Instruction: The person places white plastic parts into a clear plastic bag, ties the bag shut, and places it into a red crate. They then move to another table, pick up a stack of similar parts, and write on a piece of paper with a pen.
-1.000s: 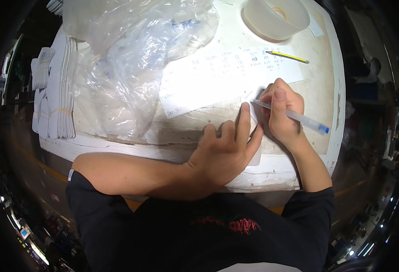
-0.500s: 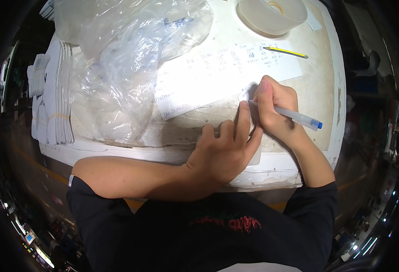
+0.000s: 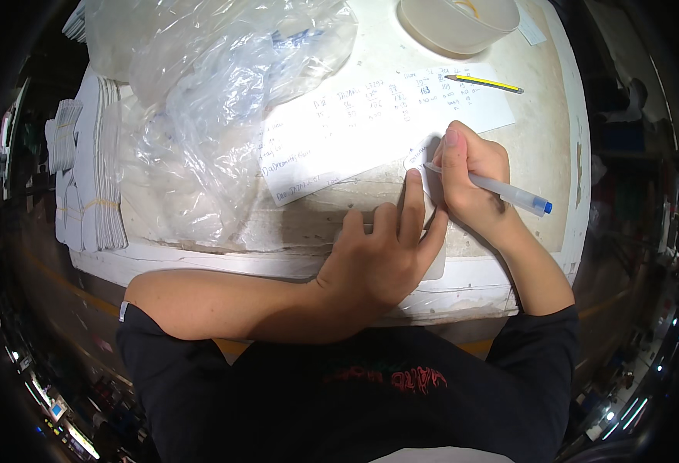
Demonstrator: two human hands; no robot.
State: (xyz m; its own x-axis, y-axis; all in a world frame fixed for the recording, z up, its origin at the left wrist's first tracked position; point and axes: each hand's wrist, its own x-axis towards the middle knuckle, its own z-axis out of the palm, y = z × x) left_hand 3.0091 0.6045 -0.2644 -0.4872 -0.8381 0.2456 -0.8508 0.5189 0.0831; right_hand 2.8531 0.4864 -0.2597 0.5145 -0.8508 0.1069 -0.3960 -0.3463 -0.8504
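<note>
My right hand (image 3: 472,179) grips a pen (image 3: 513,191) with a clear barrel and a blue end. Its tip meets a small white card (image 3: 416,160) that carries some handwriting; part of the card lies under my fingers. With fingers spread, my left hand (image 3: 382,251) rests flat, its fingertips pressing on the near part of the card. Just beyond both hands a large white sheet (image 3: 339,150) covered in handwritten columns lies at a slant. A yellow and black pencil (image 3: 484,83) rests on the sheet's far right part.
Crumpled clear plastic bags (image 3: 200,108) cover the table's left half. Bundles of white cards (image 3: 96,170) held by rubber bands stack along the left edge. A translucent round tub (image 3: 459,27) stands at the far right of the white worn table (image 3: 544,154).
The pen tip has shifted slightly on the card, and the pen's blue end has swung a little nearer. My left hand stays in place.
</note>
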